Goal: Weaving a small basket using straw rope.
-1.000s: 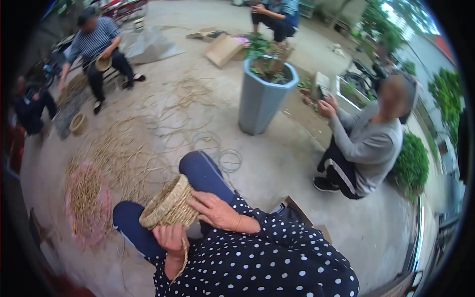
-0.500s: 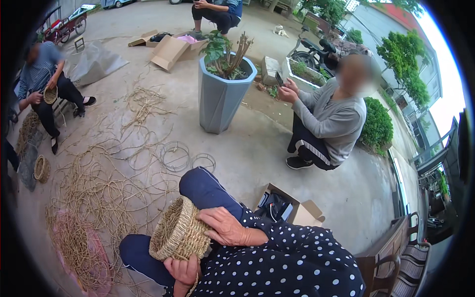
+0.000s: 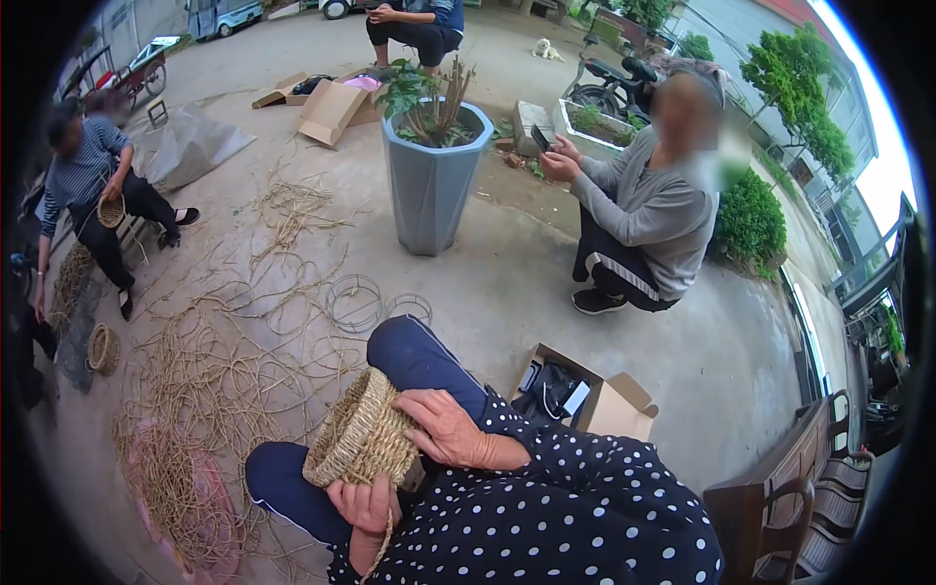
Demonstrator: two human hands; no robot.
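Note:
On my lap rests a small round straw basket (image 3: 358, 434), tilted so that its rim and part of its inside show. My left hand (image 3: 363, 507) grips the basket's lower side, fingers bent against the weave. From near that hand a strand of twisted straw cord (image 3: 384, 549) hangs down along my wrist. My right hand (image 3: 444, 426) lies over the basket's right side with its fingers curled onto the wall; the fingertips are partly hidden. Both my knees are bent beside the basket.
Loose straw cord (image 3: 210, 380) spreads over the ground at left, partly on a pink sheet (image 3: 226, 531). Wire rings (image 3: 355, 303), an open cardboard box (image 3: 624, 409) and a grey planter (image 3: 436, 195) stand ahead. A person (image 3: 643, 200) squats at right; another (image 3: 93, 175) holds a basket.
The whole view has shifted slightly, so the surroundings sit differently in the picture. Both my hands keep their places on the basket, the right fingers moving slightly at most.

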